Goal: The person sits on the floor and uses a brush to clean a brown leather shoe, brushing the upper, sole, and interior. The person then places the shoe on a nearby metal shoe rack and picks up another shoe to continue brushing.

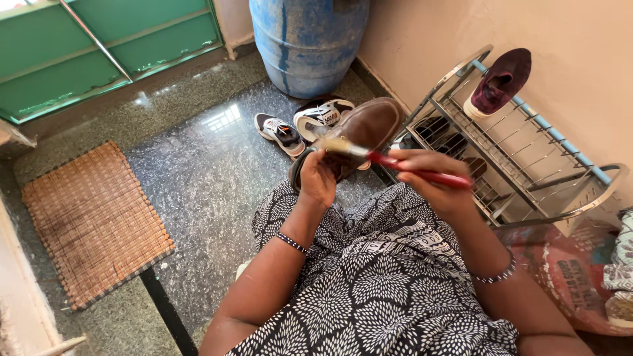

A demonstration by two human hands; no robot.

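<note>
From the head camera, the left hand is wrapped around the heel end of a brown shoe, fingers pressed closed on it, holding it up above the lap just right of the frame's centre. The right hand is clenched on the red handle of a brush, whose pale bristle end lies against the shoe's side. At 12 o'clock from the shoe stands a blue barrel against the wall. At 10 o'clock from it, a pair of black-and-white sneakers lies on the speckled floor. At 3 o'clock a metal shoe rack leans along the wall, with a maroon shoe on its top rail and dark shoes lower down. A woven mat lies at 8 o'clock, well apart.
</note>
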